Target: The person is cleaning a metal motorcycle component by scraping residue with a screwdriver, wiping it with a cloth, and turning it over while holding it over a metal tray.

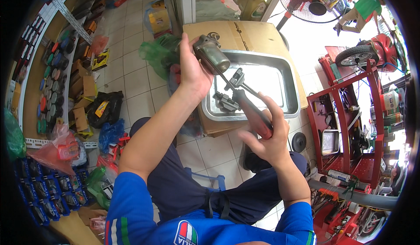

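My left hand is closed around a grey metal starter motor, a short cylinder with a darker end piece. It is held tilted over the left rim of a shallow metal tray. In my right hand is a screwdriver with a black and red handle. Its shaft points up and left, and the tip meets the motor or lies just behind it; I cannot tell which. Inside the tray, below the motor, lie two small grey metal parts.
The tray rests on a cardboard box. A red tool rack stands at the right, with a standing fan beyond. Shelves of goods and plastic bags line the left. A person in green is far right.
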A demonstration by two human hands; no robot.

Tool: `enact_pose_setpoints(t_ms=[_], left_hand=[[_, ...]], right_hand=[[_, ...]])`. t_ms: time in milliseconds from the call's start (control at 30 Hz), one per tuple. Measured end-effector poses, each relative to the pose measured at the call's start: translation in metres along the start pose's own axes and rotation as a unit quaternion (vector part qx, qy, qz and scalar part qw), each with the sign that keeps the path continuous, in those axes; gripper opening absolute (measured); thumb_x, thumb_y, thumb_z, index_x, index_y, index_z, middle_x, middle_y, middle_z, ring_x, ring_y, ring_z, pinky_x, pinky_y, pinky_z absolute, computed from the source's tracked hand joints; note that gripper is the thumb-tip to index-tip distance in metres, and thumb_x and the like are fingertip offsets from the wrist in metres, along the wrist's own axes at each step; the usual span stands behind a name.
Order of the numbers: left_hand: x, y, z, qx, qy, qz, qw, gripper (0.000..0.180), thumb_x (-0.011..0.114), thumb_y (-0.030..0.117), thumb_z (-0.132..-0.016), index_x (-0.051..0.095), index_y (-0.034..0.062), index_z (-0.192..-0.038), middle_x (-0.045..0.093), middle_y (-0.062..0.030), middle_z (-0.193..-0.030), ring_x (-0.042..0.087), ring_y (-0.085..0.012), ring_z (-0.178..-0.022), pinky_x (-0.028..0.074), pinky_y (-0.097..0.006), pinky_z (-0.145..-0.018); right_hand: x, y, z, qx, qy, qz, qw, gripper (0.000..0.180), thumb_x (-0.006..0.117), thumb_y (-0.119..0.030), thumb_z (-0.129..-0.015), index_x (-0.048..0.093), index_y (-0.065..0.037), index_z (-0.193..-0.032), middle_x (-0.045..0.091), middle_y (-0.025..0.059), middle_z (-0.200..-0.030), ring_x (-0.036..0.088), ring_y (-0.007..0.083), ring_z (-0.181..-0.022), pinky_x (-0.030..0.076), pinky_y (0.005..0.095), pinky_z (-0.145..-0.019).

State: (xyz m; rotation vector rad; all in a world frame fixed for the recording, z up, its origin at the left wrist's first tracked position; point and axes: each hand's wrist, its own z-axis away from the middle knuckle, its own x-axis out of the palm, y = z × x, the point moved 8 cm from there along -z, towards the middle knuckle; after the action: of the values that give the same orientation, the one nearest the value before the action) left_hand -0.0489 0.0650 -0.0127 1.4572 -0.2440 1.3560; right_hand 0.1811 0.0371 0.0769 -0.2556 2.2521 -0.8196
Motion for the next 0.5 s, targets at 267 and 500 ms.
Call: enact_pose_setpoints(t_ms=[267, 500], left_hand=[[0.002, -0.004, -0.003, -0.004, -0.020, 0.001, 1.000, 0.063, 0.045, 0.062, -0.100, 0.046, 0.0112, -0.137, 0.057, -0.0141, -0.123, 0.061, -0.0291, -0.110, 0.051, -0.049, -0.097], [0.000, -0.008, -0.002, -0.013, -0.010, 0.003, 1.000, 0.062, 0.044, 0.062, -0.100, 0.047, 0.0112, -0.136, 0.057, -0.0133, -0.124, 0.060, -0.0287, -0.111, 0.050, -0.049, -0.097]], right_hand=[[-0.008, 0.029, 0.013, 0.117, 0.051, -0.057, 0.990, 0.072, 0.075, -0.003, -0.077, 0.044, 0.000, -0.142, 0.064, 0.0069, -0.081, 0.061, 0.0170, -0.069, 0.052, 0.0281, -0.070], [-0.004, 0.013, 0.004, 0.070, 0.022, -0.072, 0.995, 0.071, 0.072, -0.012, -0.087, 0.037, 0.002, -0.147, 0.065, 0.0077, -0.086, 0.062, 0.0153, -0.075, 0.051, 0.0280, -0.072]])
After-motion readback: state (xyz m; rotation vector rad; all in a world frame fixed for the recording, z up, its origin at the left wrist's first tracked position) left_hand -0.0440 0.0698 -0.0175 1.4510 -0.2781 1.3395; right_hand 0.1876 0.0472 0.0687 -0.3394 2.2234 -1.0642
